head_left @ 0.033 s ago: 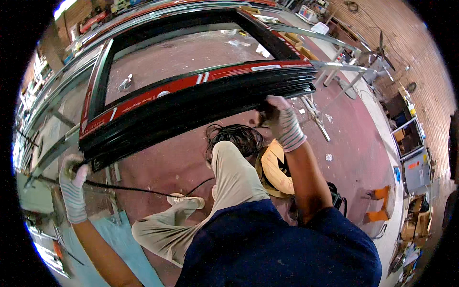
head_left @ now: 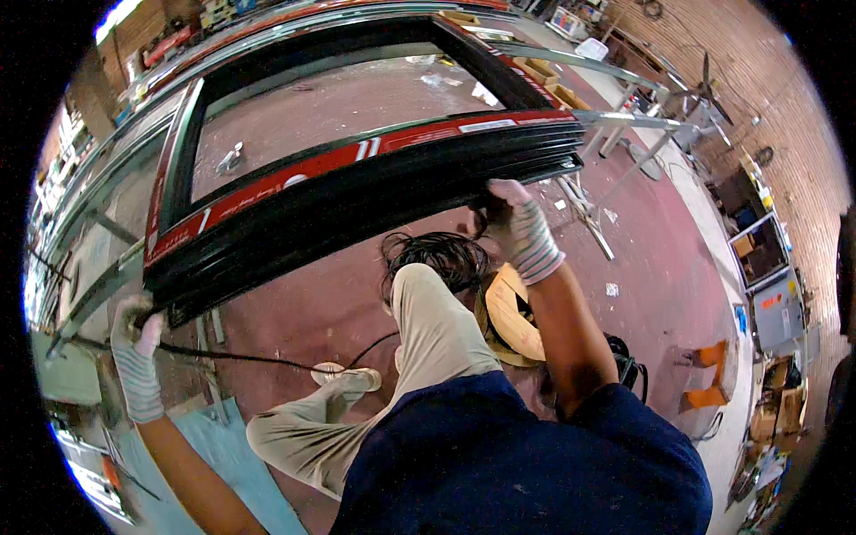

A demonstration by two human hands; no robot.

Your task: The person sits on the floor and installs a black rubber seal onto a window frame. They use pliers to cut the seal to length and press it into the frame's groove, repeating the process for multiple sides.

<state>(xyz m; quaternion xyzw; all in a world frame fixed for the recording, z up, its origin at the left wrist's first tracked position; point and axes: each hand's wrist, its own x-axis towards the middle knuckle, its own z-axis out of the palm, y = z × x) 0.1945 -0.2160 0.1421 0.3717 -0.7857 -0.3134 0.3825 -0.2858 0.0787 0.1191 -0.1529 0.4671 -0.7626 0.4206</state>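
A black window frame point(head_left: 374, 192) with red film along its upper faces lies raised on metal supports in front of me. At its near left corner is my left hand point(head_left: 135, 328), in a striped knit glove, fingers curled around something dark. My right hand point(head_left: 513, 223), gloved alike, is closed at the near edge, right of the middle. Its fingertips look dark, and what they grip is unclear. A black cord or strip point(head_left: 241, 355) passes below the frame by my left hand. Beneath the frame a coil of thin black strip point(head_left: 437, 259) lies on the floor.
A yellowish padded ring point(head_left: 513, 316) lies beside my knee. An orange bracket-like stand point(head_left: 711, 379) is on the floor at right. Metal rails point(head_left: 615, 120) extend right of the frame, near a fan point(head_left: 706, 89). Light blue sheeting point(head_left: 209, 464) covers floor at lower left.
My right hand has shifted slightly left along the near edge. The frame sits slightly further left in the picture. My left hand stays at the corner.
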